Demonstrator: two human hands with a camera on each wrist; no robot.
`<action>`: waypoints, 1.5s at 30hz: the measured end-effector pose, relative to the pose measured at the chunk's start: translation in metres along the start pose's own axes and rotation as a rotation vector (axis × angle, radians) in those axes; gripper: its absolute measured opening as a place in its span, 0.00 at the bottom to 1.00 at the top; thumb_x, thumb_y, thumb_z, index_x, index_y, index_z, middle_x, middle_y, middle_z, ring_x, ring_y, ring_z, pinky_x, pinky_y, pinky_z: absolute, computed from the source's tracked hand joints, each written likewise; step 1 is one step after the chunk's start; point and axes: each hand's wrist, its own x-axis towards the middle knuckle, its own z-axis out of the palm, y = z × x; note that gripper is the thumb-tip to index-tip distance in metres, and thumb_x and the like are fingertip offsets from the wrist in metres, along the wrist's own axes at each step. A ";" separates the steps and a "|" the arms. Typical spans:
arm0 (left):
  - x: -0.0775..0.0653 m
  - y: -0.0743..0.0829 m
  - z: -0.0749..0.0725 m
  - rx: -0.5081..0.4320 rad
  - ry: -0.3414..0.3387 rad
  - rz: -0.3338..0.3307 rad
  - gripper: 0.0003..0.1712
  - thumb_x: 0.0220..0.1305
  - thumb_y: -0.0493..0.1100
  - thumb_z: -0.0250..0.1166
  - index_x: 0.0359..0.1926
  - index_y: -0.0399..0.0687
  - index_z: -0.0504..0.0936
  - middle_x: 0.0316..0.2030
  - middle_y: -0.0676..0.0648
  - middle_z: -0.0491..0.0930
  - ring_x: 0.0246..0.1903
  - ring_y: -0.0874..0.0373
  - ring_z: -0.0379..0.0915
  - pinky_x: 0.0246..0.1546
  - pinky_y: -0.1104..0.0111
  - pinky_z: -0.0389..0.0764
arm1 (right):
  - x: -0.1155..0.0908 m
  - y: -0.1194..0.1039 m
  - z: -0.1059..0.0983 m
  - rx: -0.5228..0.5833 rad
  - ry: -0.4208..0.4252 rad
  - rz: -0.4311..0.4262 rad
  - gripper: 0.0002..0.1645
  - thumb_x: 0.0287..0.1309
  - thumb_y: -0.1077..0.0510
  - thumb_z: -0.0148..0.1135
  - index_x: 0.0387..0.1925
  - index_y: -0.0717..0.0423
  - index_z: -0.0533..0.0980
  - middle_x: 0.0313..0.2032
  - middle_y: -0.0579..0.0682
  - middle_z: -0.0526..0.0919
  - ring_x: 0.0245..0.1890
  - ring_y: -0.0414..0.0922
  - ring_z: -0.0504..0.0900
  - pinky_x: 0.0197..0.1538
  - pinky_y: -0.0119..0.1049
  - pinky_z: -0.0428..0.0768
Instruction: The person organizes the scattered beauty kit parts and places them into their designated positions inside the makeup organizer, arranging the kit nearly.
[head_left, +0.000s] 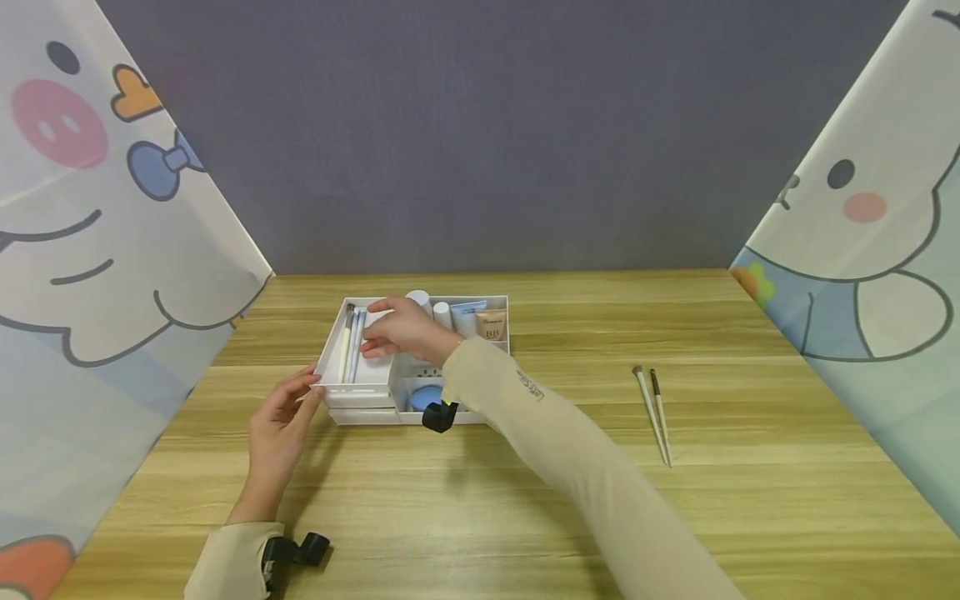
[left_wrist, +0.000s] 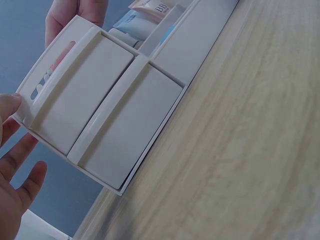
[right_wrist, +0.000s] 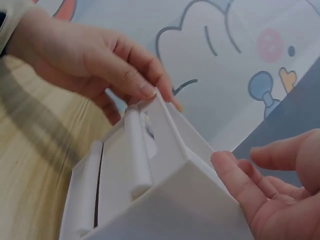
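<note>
White organizer point(head_left: 491, 312) sits mid-desk point(head_left: 525, 500), toward the back. Left hand point(head_left: 279, 414) at the front-left corner of the raised inner tray point(head_left: 360, 385), fingers nearly straight, fingertips point(left_wrist: 11, 107) touching the tray edge, nothing gripped. Right hand point(head_left: 402, 329) reaches across over the tray's right side, fingers loosely bent, resting on the wall; can't tell whether it actually pinches it. Brushes point(head_left: 351, 343) lie lengthwise in the tray, one cream, others pale blue. Behind the right hand: white bottles point(head_left: 442, 313), a blue tube point(head_left: 471, 315), a beige BB tube point(head_left: 491, 323). Blue puff point(head_left: 425, 396) in the front compartment. Two more brushes point(head_left: 654, 412) lie side by side on the desk, well right of the organizer. Left wrist view shows the tray's underside with two ridged panels. Cartoon curtains point(head_left: 97, 208) hang on both sides.
</note>
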 end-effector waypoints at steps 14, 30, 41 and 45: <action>-0.001 -0.001 0.001 0.000 0.003 0.001 0.11 0.61 0.21 0.63 0.45 0.22 0.80 0.50 0.61 0.81 0.44 0.71 0.79 0.42 0.82 0.78 | -0.035 0.010 -0.028 0.066 -0.141 -0.068 0.33 0.67 0.75 0.52 0.71 0.67 0.59 0.42 0.58 0.77 0.34 0.48 0.83 0.49 0.46 0.84; -0.001 0.001 0.000 0.014 0.010 -0.016 0.11 0.62 0.22 0.63 0.46 0.22 0.80 0.51 0.59 0.81 0.44 0.70 0.79 0.42 0.83 0.78 | -0.073 0.022 -0.066 0.028 -0.158 -0.098 0.31 0.68 0.75 0.50 0.71 0.70 0.57 0.38 0.52 0.77 0.34 0.46 0.84 0.49 0.48 0.84; -0.002 0.001 -0.001 0.024 -0.002 -0.047 0.09 0.64 0.23 0.62 0.46 0.24 0.81 0.51 0.62 0.80 0.48 0.70 0.78 0.44 0.82 0.78 | -0.098 0.034 -0.101 0.020 -0.163 -0.121 0.31 0.69 0.75 0.48 0.71 0.73 0.55 0.36 0.51 0.79 0.35 0.46 0.84 0.49 0.49 0.84; -0.002 0.001 -0.001 0.040 0.000 -0.043 0.10 0.64 0.24 0.62 0.46 0.23 0.80 0.51 0.61 0.80 0.48 0.71 0.78 0.44 0.82 0.77 | -0.108 0.036 -0.112 0.003 -0.164 -0.119 0.33 0.68 0.74 0.49 0.71 0.73 0.53 0.38 0.51 0.79 0.36 0.46 0.84 0.49 0.48 0.84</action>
